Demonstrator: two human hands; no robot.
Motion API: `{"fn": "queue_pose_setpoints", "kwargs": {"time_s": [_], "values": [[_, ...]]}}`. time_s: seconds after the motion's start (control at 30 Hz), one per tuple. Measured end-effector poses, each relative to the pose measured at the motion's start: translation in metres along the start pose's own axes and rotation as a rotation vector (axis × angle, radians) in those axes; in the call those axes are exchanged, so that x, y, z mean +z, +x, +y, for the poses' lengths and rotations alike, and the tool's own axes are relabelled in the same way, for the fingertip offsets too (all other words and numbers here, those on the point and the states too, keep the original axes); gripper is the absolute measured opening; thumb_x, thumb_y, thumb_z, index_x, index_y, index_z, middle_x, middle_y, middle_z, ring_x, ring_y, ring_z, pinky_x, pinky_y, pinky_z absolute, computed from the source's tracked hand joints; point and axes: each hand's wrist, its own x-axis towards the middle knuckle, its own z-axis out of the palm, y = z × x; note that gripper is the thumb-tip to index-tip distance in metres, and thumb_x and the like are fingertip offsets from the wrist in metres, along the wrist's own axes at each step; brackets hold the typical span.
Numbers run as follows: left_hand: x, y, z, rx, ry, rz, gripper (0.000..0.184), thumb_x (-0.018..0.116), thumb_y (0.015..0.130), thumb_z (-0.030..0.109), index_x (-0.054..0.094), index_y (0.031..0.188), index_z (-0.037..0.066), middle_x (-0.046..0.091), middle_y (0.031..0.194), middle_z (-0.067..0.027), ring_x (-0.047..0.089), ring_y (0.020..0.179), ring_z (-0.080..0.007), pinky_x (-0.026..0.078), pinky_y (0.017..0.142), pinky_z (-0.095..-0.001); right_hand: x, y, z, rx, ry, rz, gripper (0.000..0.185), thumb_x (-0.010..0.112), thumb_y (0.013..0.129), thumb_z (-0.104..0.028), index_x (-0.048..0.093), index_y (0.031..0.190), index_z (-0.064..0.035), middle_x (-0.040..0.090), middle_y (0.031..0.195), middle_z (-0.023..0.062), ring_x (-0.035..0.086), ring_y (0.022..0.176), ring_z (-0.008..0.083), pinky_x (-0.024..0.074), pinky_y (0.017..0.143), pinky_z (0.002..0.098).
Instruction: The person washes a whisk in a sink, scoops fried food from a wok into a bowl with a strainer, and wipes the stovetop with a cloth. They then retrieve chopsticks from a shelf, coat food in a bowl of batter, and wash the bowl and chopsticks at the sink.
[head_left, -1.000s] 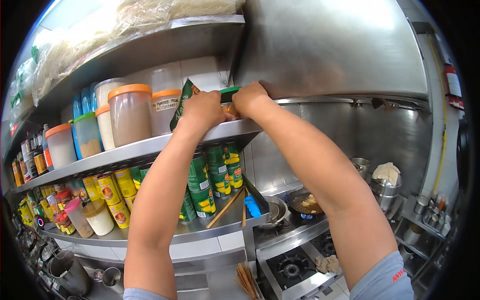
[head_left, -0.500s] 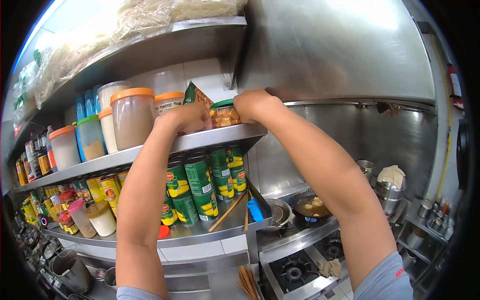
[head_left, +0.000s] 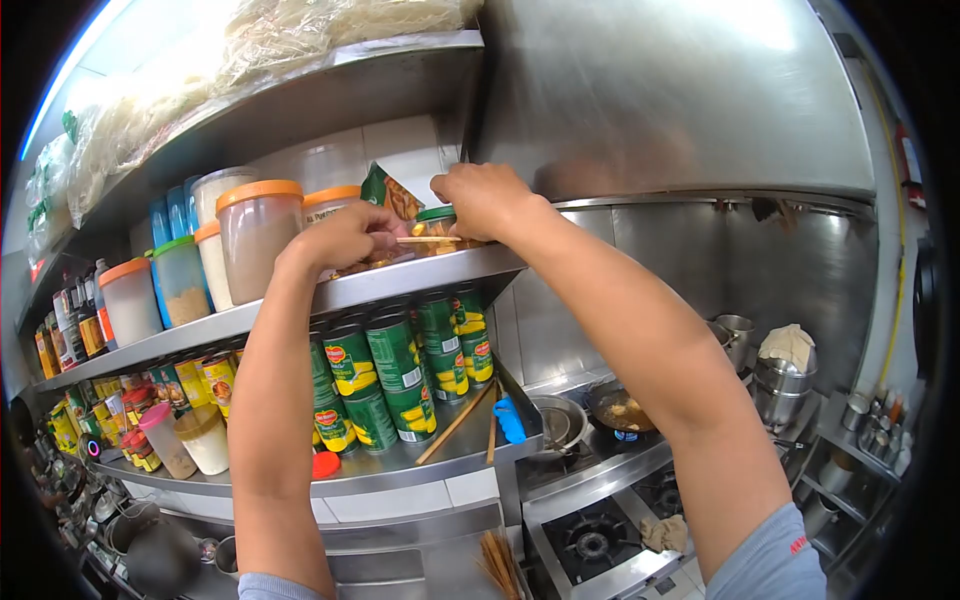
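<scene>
On the upper steel shelf point(head_left: 420, 272), my left hand point(head_left: 350, 238) pinches a thin light stick point(head_left: 428, 239) that points right across the front of a jar. This clear jar point(head_left: 436, 222) has a green lid and orange-brown pieces inside. My right hand point(head_left: 482, 200) is bent over the jar's right side; its fingertips are partly hidden, so its hold cannot be made out. A green and brown packet point(head_left: 390, 192) stands behind, between my hands. Orange-lidded tubs point(head_left: 260, 240) are to the left of my left hand.
Green cans point(head_left: 395, 360) and yellow cans point(head_left: 215, 378) fill the lower shelf, with long sticks point(head_left: 455, 425) and a blue object point(head_left: 509, 421). A pan of food point(head_left: 618, 408) sits on the stove point(head_left: 590, 540) below. A steel hood point(head_left: 670, 100) hangs at the right.
My left hand has moved slightly left and now shows a thin stick in its fingers. My right hand has shifted a little left over the jar.
</scene>
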Motion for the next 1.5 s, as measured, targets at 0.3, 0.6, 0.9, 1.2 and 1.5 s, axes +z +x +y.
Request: {"fn": "queue_pose_setpoints", "kwargs": {"time_s": [0.3, 0.6, 0.9, 1.2, 1.5], "values": [[-0.005, -0.037, 0.041, 0.249, 0.396, 0.546, 0.011, 0.058, 0.086, 0.005, 0.063, 0.094, 0.000, 0.063, 0.086, -0.0132, 0.059, 0.079, -0.0243, 0.047, 0.075, -0.0342, -0.004, 0.010, 0.013, -0.033, 0.383, 0.015, 0.035, 0.058, 0.074, -0.011, 0.067, 0.107, -0.0077, 0.066, 0.106, 0.0182, 0.063, 0.099, 0.0326, 0.0491, 0.088, 0.0388], [0.043, -0.097, 0.113, 0.510, 0.150, 0.436, 0.017, 0.061, 0.082, 0.006, 0.065, 0.097, -0.002, 0.064, 0.078, -0.0139, 0.059, 0.067, -0.0261, 0.047, 0.064, -0.0325, -0.080, -0.139, -0.046, -0.024, 0.631, 0.135, 0.028, 0.057, 0.079, -0.012, 0.067, 0.102, -0.0013, 0.067, 0.094, 0.0205, 0.064, 0.092, 0.0349, 0.0492, 0.083, 0.0398], [0.190, -0.143, 0.108, 0.422, -0.405, 0.100, 0.017, 0.056, 0.085, 0.004, 0.066, 0.099, 0.002, 0.064, 0.071, -0.0096, 0.060, 0.059, -0.0223, 0.048, 0.058, -0.0312, -0.074, -0.316, -0.057, 0.507, 0.830, -0.156, 0.020, 0.059, 0.087, -0.013, 0.065, 0.100, 0.0003, 0.066, 0.075, 0.0127, 0.066, 0.075, 0.0232, 0.0497, 0.073, 0.0319], [0.459, -0.276, 0.094, -0.105, -1.280, -0.062, 0.020, 0.048, 0.099, 0.023, 0.058, 0.101, 0.006, 0.050, 0.065, 0.0022, 0.047, 0.059, -0.0087, 0.041, 0.054, -0.0255, 0.103, -0.474, -0.177, 1.059, 1.954, -0.195, 0.043, 0.053, 0.095, -0.022, 0.044, 0.133, -0.0032, 0.051, 0.127, 0.0152, 0.059, 0.105, 0.0205, 0.0494, 0.088, 0.0366], [0.642, -0.644, -0.147, -0.794, -0.374, 0.037, 0.028, 0.053, 0.091, 0.025, 0.065, 0.104, 0.004, 0.068, 0.084, -0.0090, 0.063, 0.063, -0.0180, 0.051, 0.065, -0.0324, 0.176, -0.587, -0.341, 1.586, 1.885, -0.701, 0.026, 0.046, 0.098, -0.035, 0.053, 0.097, -0.0098, 0.031, 0.059, -0.0037, 0.034, 0.048, 0.0090, 0.0380, 0.047, 0.0286]]}}
